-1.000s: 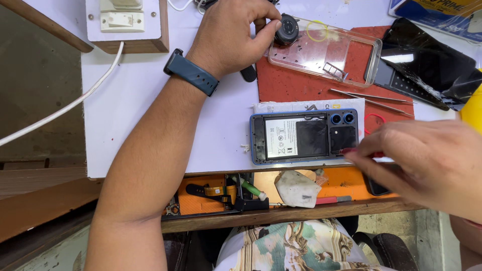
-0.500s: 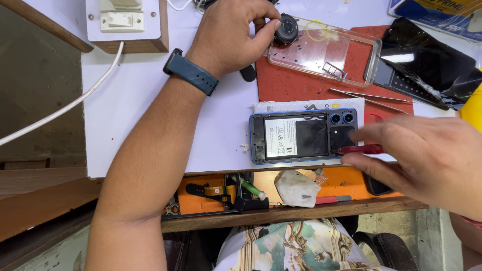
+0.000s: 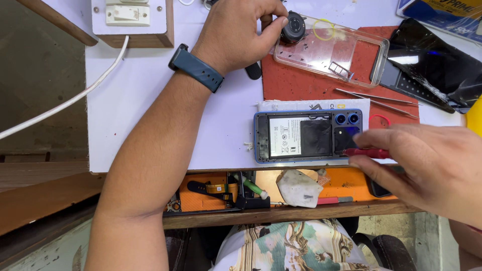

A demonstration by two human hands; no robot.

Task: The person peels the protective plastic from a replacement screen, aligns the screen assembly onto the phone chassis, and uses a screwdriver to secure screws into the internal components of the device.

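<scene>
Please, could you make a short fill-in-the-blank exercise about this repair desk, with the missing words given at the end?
1. The right hand holds a thin tool whose colour is ____.
2. The opened phone has a frame whose colour is ____.
3. The left hand wears a dark band on its ____.
4. The clear phone case lies on a mat whose colour is ____.

Missing words: red; blue; wrist; red

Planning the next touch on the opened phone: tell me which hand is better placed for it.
Probably the right hand: it holds a red tool right at the opened phone. The left hand is farther up, on a black round object.
</scene>
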